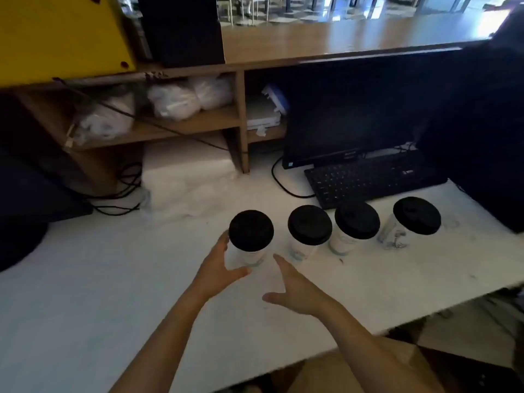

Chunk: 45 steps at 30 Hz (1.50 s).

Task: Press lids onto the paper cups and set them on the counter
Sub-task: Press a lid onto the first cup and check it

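Observation:
Several white paper cups stand in a row on the white counter point(85, 293), each capped with a black lid. The leftmost cup point(249, 255) carries its lid point(251, 230) flat on top. My left hand point(219, 269) curves loosely around this cup's left side; its fingers touch the wall and its thumb stretches in front of the base. My right hand point(295, 287) hovers just right of and in front of the same cup, fingers spread, holding nothing. Further right stand the second cup point(309, 226), the third cup point(356, 221) and the last cup point(416, 215).
A black keyboard point(368, 180) and a dark monitor point(354, 114) sit behind the cups. White plastic wrapping point(187, 182) lies at the back. Wooden shelves point(175, 123) hold bagged items. Cables point(124, 191) trail at the left. The counter's front edge point(397, 324) runs close on the right.

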Tool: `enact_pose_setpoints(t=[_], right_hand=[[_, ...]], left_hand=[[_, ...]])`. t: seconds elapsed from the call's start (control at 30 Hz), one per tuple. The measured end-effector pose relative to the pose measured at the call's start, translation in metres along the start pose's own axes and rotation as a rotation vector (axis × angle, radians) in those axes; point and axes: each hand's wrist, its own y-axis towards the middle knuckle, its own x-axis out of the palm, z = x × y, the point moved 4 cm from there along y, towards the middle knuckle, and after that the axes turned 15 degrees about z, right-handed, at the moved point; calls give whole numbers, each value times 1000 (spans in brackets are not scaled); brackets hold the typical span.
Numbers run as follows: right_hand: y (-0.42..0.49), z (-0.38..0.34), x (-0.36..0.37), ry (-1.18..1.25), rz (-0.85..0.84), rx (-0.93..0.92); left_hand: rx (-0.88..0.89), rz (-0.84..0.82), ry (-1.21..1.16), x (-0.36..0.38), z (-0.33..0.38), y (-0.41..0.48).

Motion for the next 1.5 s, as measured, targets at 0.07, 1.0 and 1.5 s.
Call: enact_pose_setpoints(t=[0.07,1.0,1.5], right_hand=[[17,-12,3,58,131,-65],[5,-22,27,416,287,-22],[32,-90,31,128,436,-202]], left_hand=[[-12,-22,-134,4,6,8],[-310,159,-466,-52,-20,-77],[-202,635,161,-11,31,-45]])
